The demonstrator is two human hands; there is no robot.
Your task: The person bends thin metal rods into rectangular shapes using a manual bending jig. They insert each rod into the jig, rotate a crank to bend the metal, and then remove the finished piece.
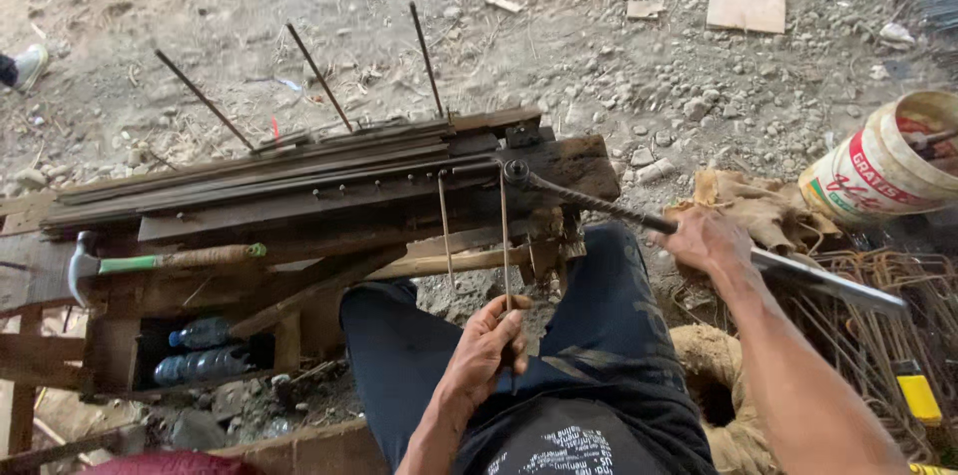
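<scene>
My left hand [489, 340] is clamped on the near end of a thin steel rod [505, 236] that runs up from my lap to the pin on the wooden surface [329, 191]. My right hand [707, 238] is wrapped tight around the long bending lever [639, 219], whose head sits at that pin, touching the rod. A second bent leg of rod hangs just beside the first. A hammer [150, 260] lies on the lower board to my left, well apart — a bucket [878, 166] and a heap of finished wire loops [878, 315] sit to my right. The risk, as I judge it: if my left grip loosens, the rod could twist off the pin and the bend come out crooked — or the lever could slip and jerk toward my knee.
</scene>
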